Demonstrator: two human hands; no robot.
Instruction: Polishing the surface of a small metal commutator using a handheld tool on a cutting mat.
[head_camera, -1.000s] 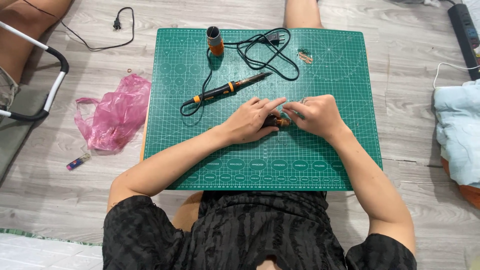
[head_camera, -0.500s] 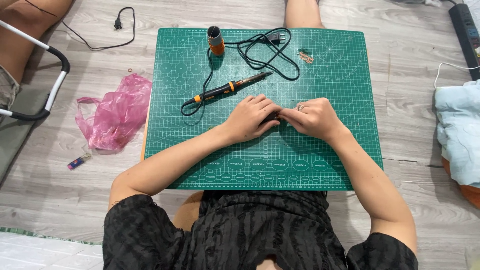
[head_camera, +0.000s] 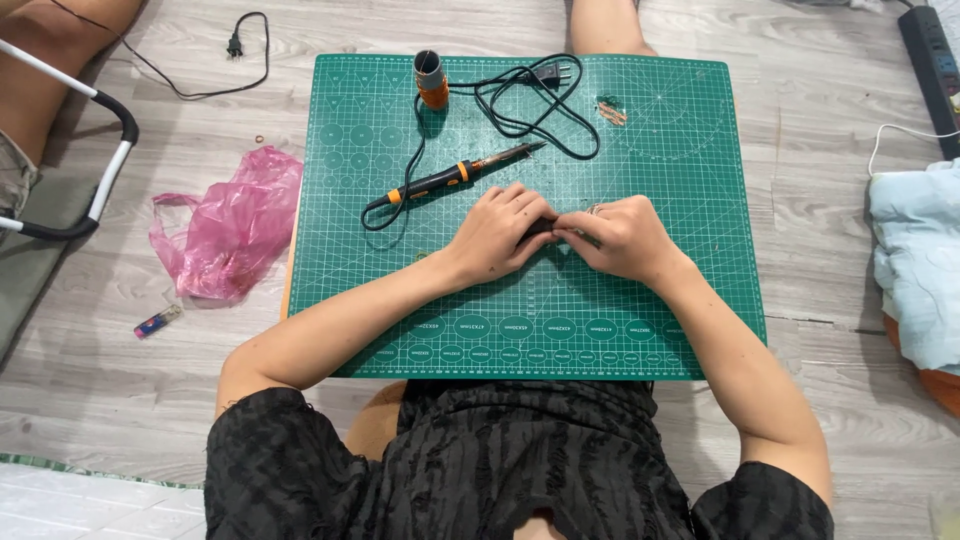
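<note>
At the middle of the green mat (head_camera: 680, 300), the left hand (head_camera: 500, 235) and right hand (head_camera: 620, 238) meet fingertip to fingertip, both curled closed around a small dark piece (head_camera: 545, 228) pinched between them; what it is cannot be told. Just beyond the left hand lies a soldering iron (head_camera: 455, 177), its black cord (head_camera: 530, 105) looped toward an orange-based stand (head_camera: 431, 78). A pink bag (head_camera: 230, 225) lies on the floor left of the mat.

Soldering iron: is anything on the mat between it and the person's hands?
Nothing visible is. The soldering iron lies just beyond the left hand on bare green mat. Its black cord loops away behind it. Both hands, left and right hand, pinch something small and dark.
</note>
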